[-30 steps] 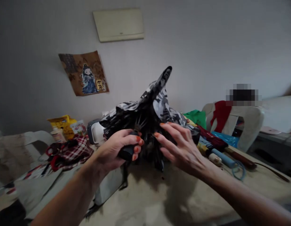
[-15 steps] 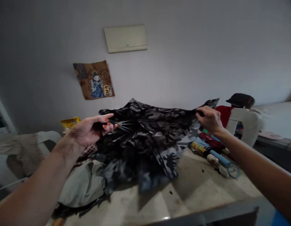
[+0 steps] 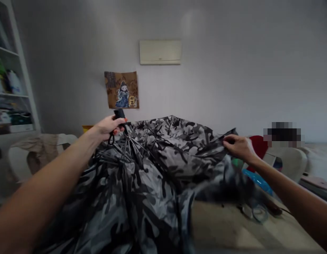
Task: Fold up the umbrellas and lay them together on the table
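A grey and black camouflage umbrella is spread wide in front of me, its metal ribs fanning out under the cloth. My left hand is closed round the umbrella's black handle, held up at the left. My right hand pinches the canopy's edge at the right and holds it stretched. The loose cloth drapes down over the table below.
A white shelf unit stands at the far left. On the back wall hang a poster and a flat white unit. Blue objects lie on the table at the right, beside white chairs and a person.
The umbrella went from a bundle to a spread canopy. My left hand raised the handle; my right hand took the canopy's edge and pulled it right. The view turned left, showing the shelves.
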`<control>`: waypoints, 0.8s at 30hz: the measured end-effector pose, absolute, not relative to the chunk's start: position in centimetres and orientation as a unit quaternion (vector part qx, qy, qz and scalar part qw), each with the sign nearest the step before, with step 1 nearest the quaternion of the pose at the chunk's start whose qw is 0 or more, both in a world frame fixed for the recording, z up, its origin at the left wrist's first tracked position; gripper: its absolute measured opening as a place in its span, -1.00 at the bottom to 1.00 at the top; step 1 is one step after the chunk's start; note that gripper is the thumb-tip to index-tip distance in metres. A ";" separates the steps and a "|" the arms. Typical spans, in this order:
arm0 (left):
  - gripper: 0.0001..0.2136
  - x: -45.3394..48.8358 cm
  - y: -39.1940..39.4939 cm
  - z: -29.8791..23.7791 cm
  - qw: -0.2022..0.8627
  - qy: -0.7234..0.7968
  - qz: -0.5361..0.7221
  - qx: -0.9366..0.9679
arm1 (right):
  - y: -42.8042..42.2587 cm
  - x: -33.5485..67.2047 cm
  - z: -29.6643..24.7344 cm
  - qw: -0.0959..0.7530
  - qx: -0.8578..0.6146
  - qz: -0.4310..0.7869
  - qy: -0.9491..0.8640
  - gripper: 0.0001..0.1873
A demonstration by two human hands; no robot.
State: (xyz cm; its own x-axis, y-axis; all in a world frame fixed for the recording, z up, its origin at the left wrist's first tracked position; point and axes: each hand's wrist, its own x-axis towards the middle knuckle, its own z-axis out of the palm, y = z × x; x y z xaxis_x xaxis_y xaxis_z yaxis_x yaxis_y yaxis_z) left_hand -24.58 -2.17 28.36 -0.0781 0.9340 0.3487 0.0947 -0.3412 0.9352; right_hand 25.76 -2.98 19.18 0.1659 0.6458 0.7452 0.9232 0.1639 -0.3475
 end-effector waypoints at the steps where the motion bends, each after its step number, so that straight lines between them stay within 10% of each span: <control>1: -0.84 -23.5 -2.2 28.1 0.329 0.449 0.580 0.595 | -2.9 26.5 18.9 0.393 -0.638 -0.152 -0.645 -0.86; 6: -0.80 -17.7 -2.8 28.0 0.183 0.437 0.580 0.663 | -4.1 28.6 19.3 0.199 -0.697 -0.202 -0.658 -0.73; 17: -0.79 -9.1 -5.1 28.1 0.158 0.331 0.519 0.772 | 1.3 15.9 20.0 0.427 -0.305 0.122 -0.842 0.45; 24: -0.76 -10.0 -3.7 26.8 0.178 0.338 0.507 0.773 | 1.7 11.6 19.8 0.592 -0.295 -0.032 -0.749 0.12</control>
